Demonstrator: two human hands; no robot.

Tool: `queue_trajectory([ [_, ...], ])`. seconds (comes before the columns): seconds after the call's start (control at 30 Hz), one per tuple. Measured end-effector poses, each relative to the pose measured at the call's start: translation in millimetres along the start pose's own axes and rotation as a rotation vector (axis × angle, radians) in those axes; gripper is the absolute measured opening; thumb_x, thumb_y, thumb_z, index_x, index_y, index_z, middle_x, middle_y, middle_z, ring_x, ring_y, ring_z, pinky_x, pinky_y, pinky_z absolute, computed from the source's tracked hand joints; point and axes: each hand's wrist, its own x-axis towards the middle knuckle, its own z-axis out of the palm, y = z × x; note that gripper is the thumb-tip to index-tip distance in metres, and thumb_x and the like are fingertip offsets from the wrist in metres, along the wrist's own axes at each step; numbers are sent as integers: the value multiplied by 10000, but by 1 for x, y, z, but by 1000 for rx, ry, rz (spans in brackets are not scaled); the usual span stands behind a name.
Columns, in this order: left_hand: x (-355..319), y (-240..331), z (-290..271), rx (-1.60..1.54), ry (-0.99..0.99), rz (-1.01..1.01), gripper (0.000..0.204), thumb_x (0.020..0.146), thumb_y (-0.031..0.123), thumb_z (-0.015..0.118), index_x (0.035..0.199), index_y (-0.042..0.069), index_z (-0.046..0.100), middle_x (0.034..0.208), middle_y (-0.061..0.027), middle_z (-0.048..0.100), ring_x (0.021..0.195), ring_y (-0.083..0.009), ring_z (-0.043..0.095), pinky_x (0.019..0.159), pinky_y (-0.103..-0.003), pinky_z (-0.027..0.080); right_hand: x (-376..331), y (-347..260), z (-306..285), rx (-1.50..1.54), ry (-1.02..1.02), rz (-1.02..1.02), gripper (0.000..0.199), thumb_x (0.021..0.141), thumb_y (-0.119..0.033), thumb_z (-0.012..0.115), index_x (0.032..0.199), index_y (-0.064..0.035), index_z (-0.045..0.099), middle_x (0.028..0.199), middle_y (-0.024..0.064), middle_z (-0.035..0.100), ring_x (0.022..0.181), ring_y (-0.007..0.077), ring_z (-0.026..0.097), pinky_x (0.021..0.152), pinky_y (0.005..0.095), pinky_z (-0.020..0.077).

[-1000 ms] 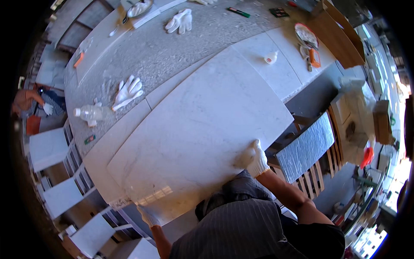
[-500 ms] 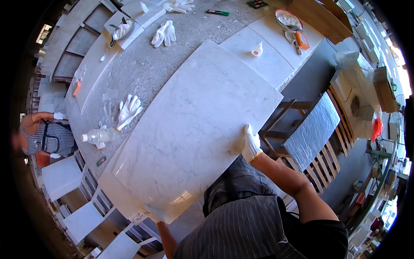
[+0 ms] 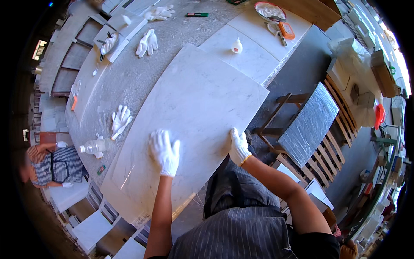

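A large white marble slab (image 3: pixel 202 97) with faint grey veins lies before me, over another pale slab (image 3: pixel 115 190) whose edge shows at the lower left. My left hand (image 3: pixel 165 153), in a white knitted glove, is spread palm down at the slab's middle left, slightly blurred; it holds nothing. At the near right edge, my gloved right hand (image 3: pixel 239 149) grips the slab, its thumb on top and the other fingers partly hidden. A loose white glove (image 3: pixel 121 121) and a clear plastic bottle (image 3: pixel 95 146) lie left of the slab.
A small white squeeze bottle (image 3: pixel 236 45) stands on pale slabs beyond. Behind it are a bowl of white paste (image 3: pixel 269 10) and an orange box (image 3: pixel 286 30). At right stand a wrapped panel (image 3: pixel 308 123) and wooden pallet (image 3: pixel 332 146). Another person (image 3: pixel 60 164) works at far left.
My left hand has left the slab's near lower edge and come up onto its face. My right hand stays at the near edge. The view has shifted slightly.
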Motion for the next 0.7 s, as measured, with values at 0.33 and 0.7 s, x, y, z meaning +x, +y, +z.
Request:
queue_trajectory([
  [0.33,128,261,61,-284,-190,516,713,896,460,523,1440,38,336,1505,-202,275,1416,-395,180,1146,-560,86,-3,-43,-77,-134,-598,262,482,908,-309,592,1273,-19,471,1123,109,597,1021,202,566,868,332,469],
  [0.7,192,187,77,-125,109,136,449,923,296,517,1312,71,516,1412,-170,436,1349,-373,340,1117,-527,221,142,-264,-205,-534,-30,-584,374,912,-233,626,1210,-44,501,1038,109,629,911,199,625,791,333,518],
])
